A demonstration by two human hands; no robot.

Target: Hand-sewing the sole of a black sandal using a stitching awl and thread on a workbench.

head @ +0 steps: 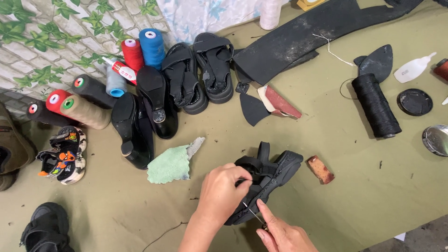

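Two hands, both mine, work on one black sandal (268, 179) near the front edge of the olive cloth (364, 186) that covers the work surface. My left hand (224, 191) is closed around the heel end of the sandal, fingers curled tight over the strap and sole, holding it steady. My right hand (284, 235) sits just below and to the right of it, fingers pinched narrow on a thin metal awl (254, 215) whose tip points up and left into the sole's edge. The sandal's long axis runs diagonally, from the lower left under my left hand to the upper right, toe end free and pointing away from me. So the stitching line lies directly between my two hands, the right hand being nearer the seam, the left nearer the straps.

Just beside the toe lies one small reddish-brown block (320, 169). To the left of my hands is one pale green rag (171, 163). Toward the far left edge I count two more black sandals (200, 70) side by side, two black heeled shoes (144, 116), and seven thread cones (112, 74) in red, blue, grey, khaki and dark colours. One black thread spool (375, 105) lies toward the right edge, well apart from my hands.
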